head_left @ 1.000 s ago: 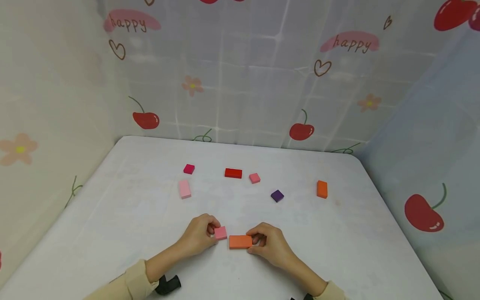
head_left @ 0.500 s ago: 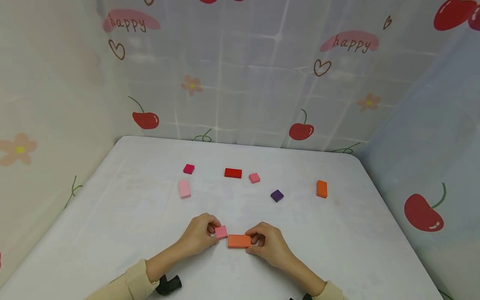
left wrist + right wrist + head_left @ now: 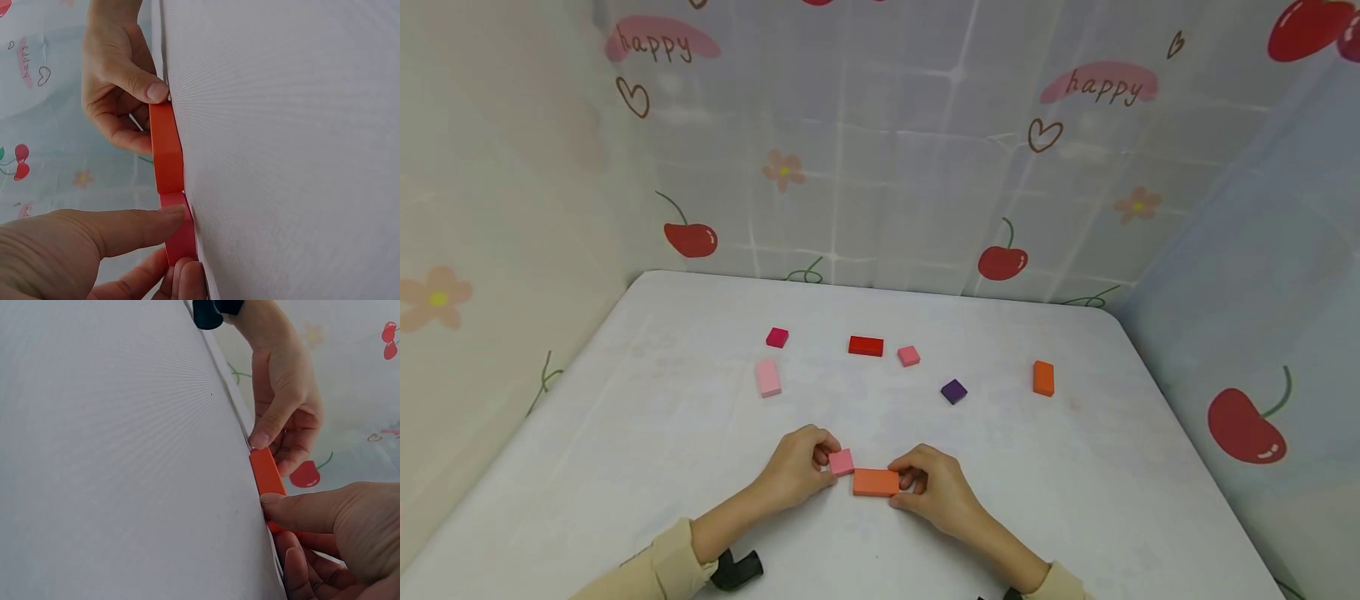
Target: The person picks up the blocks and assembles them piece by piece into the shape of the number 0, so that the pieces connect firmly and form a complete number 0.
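Observation:
My left hand [image 3: 795, 471] pinches a small pink square block [image 3: 841, 462] between thumb and fingers, low at the white table. Opposite it, my right hand [image 3: 942, 492] grips the right end of an orange rectangular block [image 3: 876, 482]. The two blocks meet end to end, the pink one set slightly farther back in the head view. In the left wrist view the orange block [image 3: 166, 147] abuts the pink block [image 3: 181, 240], my left thumb lying over the pink one. The right wrist view has my right thumb on the orange block [image 3: 267, 472]; the pink one is mostly hidden there.
Beyond the hands on the white table [image 3: 685, 433] lie a magenta block [image 3: 777, 337], a pale pink block [image 3: 768, 378], a red block [image 3: 866, 346], another pink block [image 3: 908, 356], a dark purple block [image 3: 953, 392] and a second orange block [image 3: 1042, 378]. Printed curtains surround the table.
My right hand has slid the orange block a little to the left, closing the narrow gap to the pink block. The left hand has barely moved.

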Action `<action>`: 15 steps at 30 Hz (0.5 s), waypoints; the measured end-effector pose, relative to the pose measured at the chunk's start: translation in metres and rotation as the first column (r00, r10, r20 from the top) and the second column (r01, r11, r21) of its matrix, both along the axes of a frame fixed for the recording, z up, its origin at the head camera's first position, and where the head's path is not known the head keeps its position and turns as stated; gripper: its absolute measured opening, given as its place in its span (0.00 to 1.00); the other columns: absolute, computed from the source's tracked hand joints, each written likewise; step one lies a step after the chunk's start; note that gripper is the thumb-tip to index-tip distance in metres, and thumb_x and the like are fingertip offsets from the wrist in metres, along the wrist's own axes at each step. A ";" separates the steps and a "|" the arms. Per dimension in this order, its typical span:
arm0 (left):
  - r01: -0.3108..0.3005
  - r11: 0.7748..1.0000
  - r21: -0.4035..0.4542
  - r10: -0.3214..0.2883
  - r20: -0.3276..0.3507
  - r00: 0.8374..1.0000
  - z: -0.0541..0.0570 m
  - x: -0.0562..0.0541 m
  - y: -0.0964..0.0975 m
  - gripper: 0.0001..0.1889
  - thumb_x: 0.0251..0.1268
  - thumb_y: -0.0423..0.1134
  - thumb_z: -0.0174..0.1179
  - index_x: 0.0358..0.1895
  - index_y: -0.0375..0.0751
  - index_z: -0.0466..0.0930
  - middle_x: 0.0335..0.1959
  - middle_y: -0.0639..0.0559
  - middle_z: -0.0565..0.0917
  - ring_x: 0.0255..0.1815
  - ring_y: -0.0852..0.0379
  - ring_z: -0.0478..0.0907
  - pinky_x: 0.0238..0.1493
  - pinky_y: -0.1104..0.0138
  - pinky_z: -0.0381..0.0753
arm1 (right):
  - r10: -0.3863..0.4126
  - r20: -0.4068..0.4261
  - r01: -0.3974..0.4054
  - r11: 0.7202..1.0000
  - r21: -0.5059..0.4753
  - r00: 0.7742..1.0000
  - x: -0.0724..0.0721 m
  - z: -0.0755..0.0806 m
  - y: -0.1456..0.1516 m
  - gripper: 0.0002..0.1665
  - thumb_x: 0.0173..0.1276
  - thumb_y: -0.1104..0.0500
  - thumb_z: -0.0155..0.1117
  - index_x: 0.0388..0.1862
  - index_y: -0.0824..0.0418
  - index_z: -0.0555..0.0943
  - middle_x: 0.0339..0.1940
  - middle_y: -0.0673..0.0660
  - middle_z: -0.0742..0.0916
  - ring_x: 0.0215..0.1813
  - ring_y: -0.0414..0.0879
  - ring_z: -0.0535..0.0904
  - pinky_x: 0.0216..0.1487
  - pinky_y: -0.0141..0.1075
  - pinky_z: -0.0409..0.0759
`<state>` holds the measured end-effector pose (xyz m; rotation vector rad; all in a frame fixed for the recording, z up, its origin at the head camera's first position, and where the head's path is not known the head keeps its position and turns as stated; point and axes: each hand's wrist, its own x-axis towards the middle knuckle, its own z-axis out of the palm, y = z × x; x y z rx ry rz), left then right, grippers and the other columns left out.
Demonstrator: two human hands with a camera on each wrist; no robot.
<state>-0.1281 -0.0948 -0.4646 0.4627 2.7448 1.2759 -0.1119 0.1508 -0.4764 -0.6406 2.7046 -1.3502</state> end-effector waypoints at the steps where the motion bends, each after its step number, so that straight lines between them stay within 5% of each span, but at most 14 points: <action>1: -0.001 1.000 -0.001 0.001 -0.001 1.000 0.000 0.000 0.000 0.15 0.45 0.25 0.74 0.38 0.36 0.82 0.30 0.53 0.76 0.31 0.58 0.72 0.32 0.74 0.75 | 0.000 0.001 0.000 1.000 0.000 1.000 0.000 0.000 0.000 0.19 0.47 0.65 0.80 0.40 0.57 0.86 0.33 0.48 0.83 0.30 0.38 0.77 0.31 0.26 0.77; 15: -0.010 1.000 -0.008 0.010 -0.008 1.000 0.000 0.001 -0.001 0.16 0.45 0.25 0.74 0.39 0.35 0.81 0.31 0.52 0.77 0.32 0.59 0.72 0.32 0.74 0.76 | 0.015 0.012 -0.015 1.000 0.005 1.000 0.000 0.002 0.001 0.23 0.46 0.65 0.81 0.44 0.60 0.85 0.33 0.49 0.83 0.30 0.38 0.77 0.31 0.27 0.78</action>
